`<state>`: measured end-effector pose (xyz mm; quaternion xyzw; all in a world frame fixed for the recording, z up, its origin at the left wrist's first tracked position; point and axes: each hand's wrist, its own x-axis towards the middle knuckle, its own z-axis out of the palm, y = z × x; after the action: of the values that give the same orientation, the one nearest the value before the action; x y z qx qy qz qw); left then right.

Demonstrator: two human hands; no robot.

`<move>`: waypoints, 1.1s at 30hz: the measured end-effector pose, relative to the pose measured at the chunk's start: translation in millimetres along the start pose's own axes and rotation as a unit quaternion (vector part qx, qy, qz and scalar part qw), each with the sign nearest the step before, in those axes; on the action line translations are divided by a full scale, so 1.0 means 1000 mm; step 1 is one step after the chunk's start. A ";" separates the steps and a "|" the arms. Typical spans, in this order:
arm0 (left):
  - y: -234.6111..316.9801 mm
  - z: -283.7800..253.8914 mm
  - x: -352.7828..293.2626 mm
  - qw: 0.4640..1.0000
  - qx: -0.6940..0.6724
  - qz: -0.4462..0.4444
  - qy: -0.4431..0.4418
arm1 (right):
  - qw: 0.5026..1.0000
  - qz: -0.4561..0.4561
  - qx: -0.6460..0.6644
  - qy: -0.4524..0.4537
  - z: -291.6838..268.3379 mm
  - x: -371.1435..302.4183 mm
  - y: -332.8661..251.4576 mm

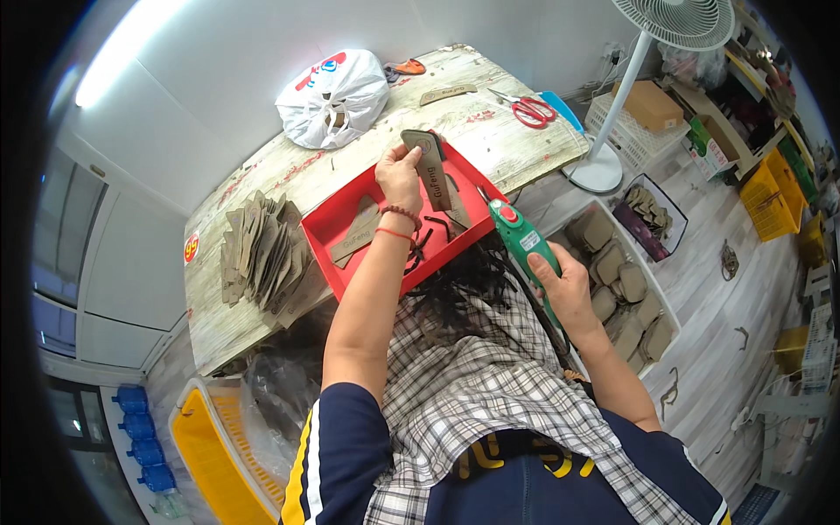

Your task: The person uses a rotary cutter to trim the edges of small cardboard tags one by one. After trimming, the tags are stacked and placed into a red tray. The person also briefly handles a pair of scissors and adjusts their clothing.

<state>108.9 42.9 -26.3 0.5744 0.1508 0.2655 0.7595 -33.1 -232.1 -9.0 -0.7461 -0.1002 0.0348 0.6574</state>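
My left hand (399, 178) pinches a flat grey-brown fabric piece (430, 172) with dark printing, held up over the red tray (459, 248). More such flat pieces (353, 234) lie in the tray, along with dark curled strips (422, 241). In my right hand (567, 287) is a green handheld electric tool (520, 233) with a red collar. The tool's slim tip points up toward the tray's right wall, a little apart from the held piece. A dense pile of similar pieces (262, 254) rests on the table, left of the tray.
On the worn table (367, 157) are a white plastic bag (337, 101), red-handled scissors (532, 112) and a loose piece (448, 94). A white crate of grey-brown pieces (612, 280) stands at my right. A fan (626, 96) rises behind it; a yellow basket (210, 446) sits lower left.
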 end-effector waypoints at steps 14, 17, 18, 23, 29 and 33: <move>0.055 0.012 -0.111 0.971 -0.221 -0.087 -0.005 | 1.000 -0.003 0.008 0.006 0.021 -0.007 -0.019; 0.049 0.013 -0.116 0.967 -0.228 -0.108 -0.020 | 1.000 -0.006 0.011 0.011 0.018 -0.006 -0.016; 0.047 0.013 -0.118 0.968 -0.225 -0.109 -0.024 | 1.000 -0.004 0.008 0.010 0.018 -0.006 -0.016; 0.044 0.012 -0.126 0.971 -0.203 -0.117 -0.037 | 1.000 0.015 0.023 0.001 0.014 -0.005 -0.021; 0.050 0.010 -0.134 0.980 -0.147 -0.118 -0.065 | 1.000 0.017 0.022 -0.008 0.009 -0.002 -0.026; 0.048 0.000 -0.124 0.987 -0.098 -0.083 -0.094 | 0.999 0.027 0.026 -0.016 0.006 -0.003 -0.027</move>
<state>-3.2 -18.9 9.4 0.5055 0.0993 0.1595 0.8421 -39.7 -223.7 17.1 -0.7306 -0.0896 0.0670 0.6736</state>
